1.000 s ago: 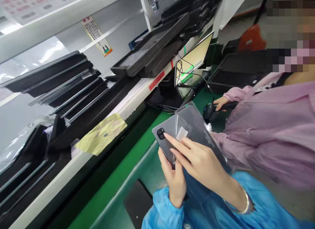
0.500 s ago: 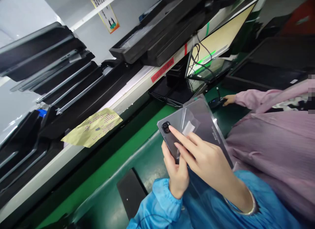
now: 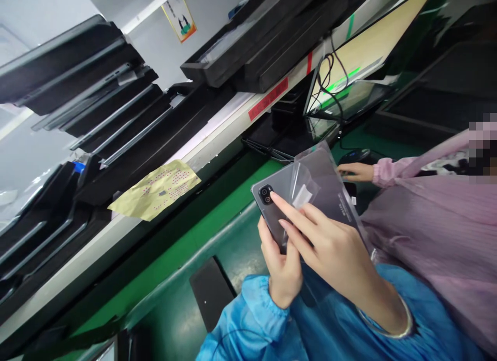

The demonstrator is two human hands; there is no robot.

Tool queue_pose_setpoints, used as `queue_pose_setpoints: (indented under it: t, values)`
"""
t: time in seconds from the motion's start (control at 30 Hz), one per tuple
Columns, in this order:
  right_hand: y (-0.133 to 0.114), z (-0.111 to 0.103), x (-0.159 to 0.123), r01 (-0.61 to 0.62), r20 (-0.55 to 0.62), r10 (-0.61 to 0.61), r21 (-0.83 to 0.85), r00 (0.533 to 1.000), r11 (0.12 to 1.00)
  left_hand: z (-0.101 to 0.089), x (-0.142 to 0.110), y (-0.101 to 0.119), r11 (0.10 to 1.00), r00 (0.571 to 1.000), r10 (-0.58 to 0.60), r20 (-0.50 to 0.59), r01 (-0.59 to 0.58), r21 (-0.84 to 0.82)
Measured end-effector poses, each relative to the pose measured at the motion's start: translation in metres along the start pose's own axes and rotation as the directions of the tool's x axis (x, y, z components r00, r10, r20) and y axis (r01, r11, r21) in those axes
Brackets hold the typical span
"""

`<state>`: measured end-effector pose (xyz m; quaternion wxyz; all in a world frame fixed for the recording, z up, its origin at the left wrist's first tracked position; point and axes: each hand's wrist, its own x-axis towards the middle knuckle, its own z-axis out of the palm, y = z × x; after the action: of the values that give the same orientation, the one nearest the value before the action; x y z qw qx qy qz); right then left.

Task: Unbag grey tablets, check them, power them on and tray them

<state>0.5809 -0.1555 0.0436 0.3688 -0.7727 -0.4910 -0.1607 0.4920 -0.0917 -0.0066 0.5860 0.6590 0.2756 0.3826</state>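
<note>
A grey tablet point(image 3: 274, 222) is held tilted, its back with the dual-lens camera bump point(image 3: 266, 194) facing me. My left hand point(image 3: 282, 268) grips its lower edge, thumb on the back and fingers around the side. Clear plastic film point(image 3: 297, 175) with a white label point(image 3: 302, 196) lies loosely over part of the back. My right hand point(image 3: 330, 247) is over the tablet, fingers stretched out, the index fingertip touching the camera bump. Its thumb is hidden.
A black flat slab point(image 3: 212, 291) lies on the green bench point(image 3: 174, 309). Racked dark devices point(image 3: 112, 86), a yellow dotted sheet point(image 3: 159, 191) and black trays point(image 3: 221, 60) line the shelf. At right, a co-worker's hand point(image 3: 357, 171) is near a mouse point(image 3: 355, 156), below a lit monitor point(image 3: 373, 55).
The view has shifted slightly. The co-worker's hand has moved off the mouse, towards the tablet's far side. My hands and the tablet keep nearly the same pose, with my index finger still at the camera.
</note>
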Motion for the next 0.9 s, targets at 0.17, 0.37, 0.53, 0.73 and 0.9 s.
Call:
queue_pose_setpoints:
  t: [0.17,0.37,0.53,0.73,0.9]
  values:
    - [-0.002,0.002,0.003,-0.006,0.007,0.006,0.009,1.000,1.000,-0.003,0.000,0.001,1.000,1.000,-0.011,-0.004,0.011,0.018]
    - [-0.004,0.004,0.001,-0.026,0.037,0.024,0.067,0.999,0.997,-0.003,-0.001,0.001,1.000,1.000,-0.025,-0.009,0.025,-0.003]
    - [-0.005,0.004,-0.001,-0.024,0.057,0.020,0.058,0.998,0.998,-0.001,0.002,0.005,0.999,0.999,-0.038,0.008,0.038,-0.025]
    - [-0.002,0.002,0.001,-0.058,0.103,0.050,0.077,0.993,0.995,0.001,0.002,0.005,0.997,0.997,-0.074,0.018,0.074,0.021]
    - [0.010,-0.008,-0.009,-0.063,0.047,0.061,0.044,0.997,0.997,0.017,0.012,0.010,0.999,0.997,-0.044,0.065,0.043,0.012]
